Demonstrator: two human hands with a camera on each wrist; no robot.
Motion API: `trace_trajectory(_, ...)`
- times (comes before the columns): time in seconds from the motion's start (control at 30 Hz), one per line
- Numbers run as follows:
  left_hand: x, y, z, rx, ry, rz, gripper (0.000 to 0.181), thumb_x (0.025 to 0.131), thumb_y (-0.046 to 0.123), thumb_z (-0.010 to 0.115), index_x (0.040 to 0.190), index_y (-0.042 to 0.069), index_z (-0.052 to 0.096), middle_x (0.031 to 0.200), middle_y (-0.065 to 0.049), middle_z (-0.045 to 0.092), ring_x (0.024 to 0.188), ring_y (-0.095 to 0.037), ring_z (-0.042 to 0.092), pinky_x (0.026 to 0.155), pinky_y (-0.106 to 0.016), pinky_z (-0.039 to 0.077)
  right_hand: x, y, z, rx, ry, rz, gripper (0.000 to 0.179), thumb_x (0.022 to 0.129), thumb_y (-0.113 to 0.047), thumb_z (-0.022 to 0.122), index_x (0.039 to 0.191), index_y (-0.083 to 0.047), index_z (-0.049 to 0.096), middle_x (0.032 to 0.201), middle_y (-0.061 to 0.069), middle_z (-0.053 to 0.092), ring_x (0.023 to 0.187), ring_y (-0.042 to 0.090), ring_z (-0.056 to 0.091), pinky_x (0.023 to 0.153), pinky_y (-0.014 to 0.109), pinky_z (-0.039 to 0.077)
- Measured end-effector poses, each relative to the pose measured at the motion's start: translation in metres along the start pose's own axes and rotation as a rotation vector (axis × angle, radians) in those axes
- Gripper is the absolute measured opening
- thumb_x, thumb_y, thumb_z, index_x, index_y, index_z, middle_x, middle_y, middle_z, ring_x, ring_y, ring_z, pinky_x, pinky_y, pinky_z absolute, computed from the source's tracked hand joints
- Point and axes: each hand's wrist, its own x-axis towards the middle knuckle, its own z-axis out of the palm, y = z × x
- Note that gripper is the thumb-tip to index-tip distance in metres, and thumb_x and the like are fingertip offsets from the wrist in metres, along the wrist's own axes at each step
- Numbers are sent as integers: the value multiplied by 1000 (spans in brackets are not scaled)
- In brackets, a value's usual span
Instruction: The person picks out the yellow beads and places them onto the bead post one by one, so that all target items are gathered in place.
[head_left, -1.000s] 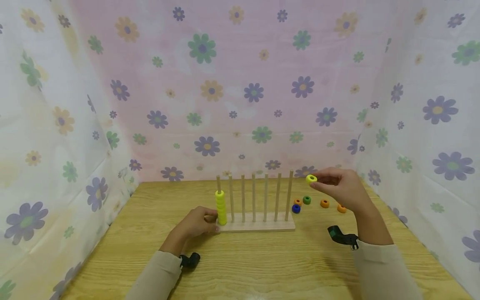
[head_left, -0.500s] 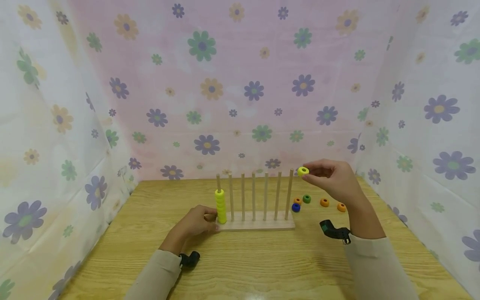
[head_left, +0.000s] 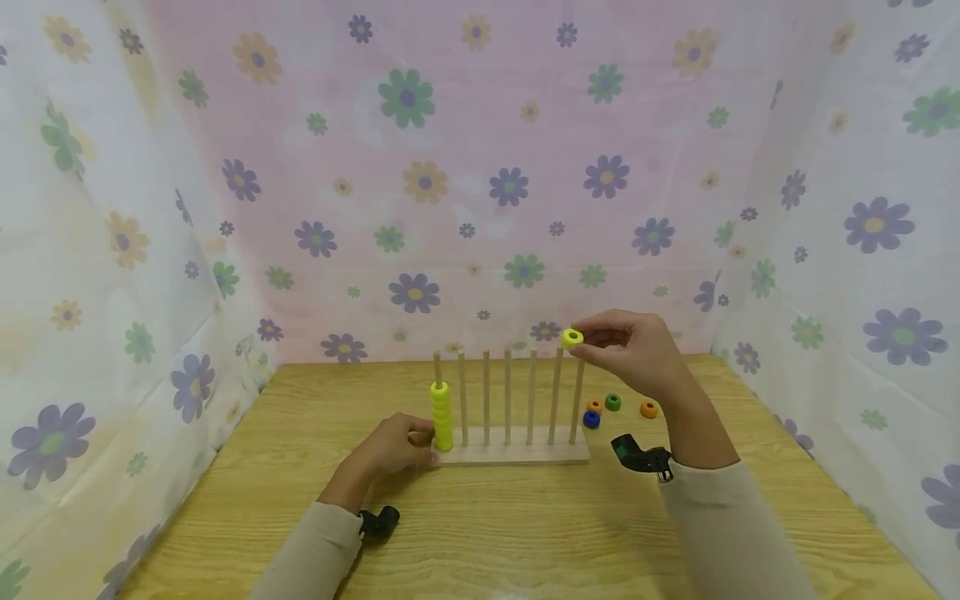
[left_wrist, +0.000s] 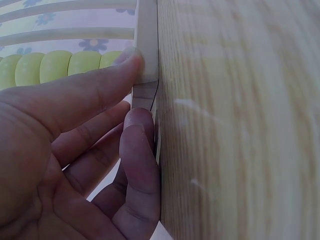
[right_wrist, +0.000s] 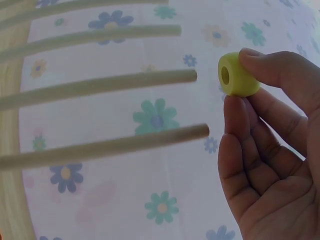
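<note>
A wooden peg stand (head_left: 510, 455) with a row of upright pegs is on the table. Several yellow beads (head_left: 442, 423) are stacked on its leftmost peg, whose top pokes out above them. My left hand (head_left: 396, 443) grips the base at that end; in the left wrist view the thumb lies on the base and fingertips touch its end. Between thumb and fingers of my right hand (head_left: 637, 352) is a single yellow bead (right_wrist: 244, 80), held up near the tops of the two rightmost pegs. In the right wrist view its hole faces the pegs, apart from their tips.
Right of the stand lie a blue bead (head_left: 592, 420), a green bead (head_left: 612, 403), an orange bead (head_left: 648, 410) and another orange one (head_left: 595, 405) partly behind the blue. The wooden table (head_left: 487, 533) is enclosed by flowered cloth (head_left: 480, 150).
My right hand has carried the yellow bead leftward and slightly up, from right of the stand to the rightmost peg tops. Its arm now hides one orange bead. The left hand stays put.
</note>
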Motion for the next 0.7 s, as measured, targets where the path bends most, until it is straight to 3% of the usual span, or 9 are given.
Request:
trace_trajectory(0.33, -2, 0, -1, -9, -10, 2, 51, 86, 20, 87, 134, 19, 72, 145, -11, 63, 131, -41, 59, 103, -56, 53, 19, -13, 19, 12, -52, -32, 23, 91, -30, 82, 113, -25, 79, 99, -6, 75, 87, 13, 71, 73, 30, 60)
trace_trajectory(0.43, -3, -1, -1, -31, -20, -1, 51, 86, 20, 86, 135, 18, 71, 146, -12, 62, 107, -35, 69, 89, -48, 58, 25, -17, 26, 31, -74, -30, 23, 91, -29, 83, 113, -24, 79, 99, -4, 75, 87, 14, 72, 73, 29, 60)
trace_trajectory(0.57, -3, -1, -1, -61, -33, 2, 51, 87, 18, 85, 136, 17, 70, 148, -15, 60, 83, -22, 67, 73, -34, 56, 31, -25, 35, 29, -82, -37, 24, 90, -26, 84, 113, -21, 79, 99, -4, 76, 86, 13, 72, 73, 29, 60)
trace_trajectory(0.7, -3, 0, -1, -48, -25, 0, 52, 87, 19, 85, 137, 18, 70, 147, -14, 60, 95, -22, 68, 75, -34, 57, 39, -33, 46, 39, -101, -34, 26, 90, -25, 84, 115, -19, 79, 101, -4, 76, 87, 12, 73, 75, 31, 62)
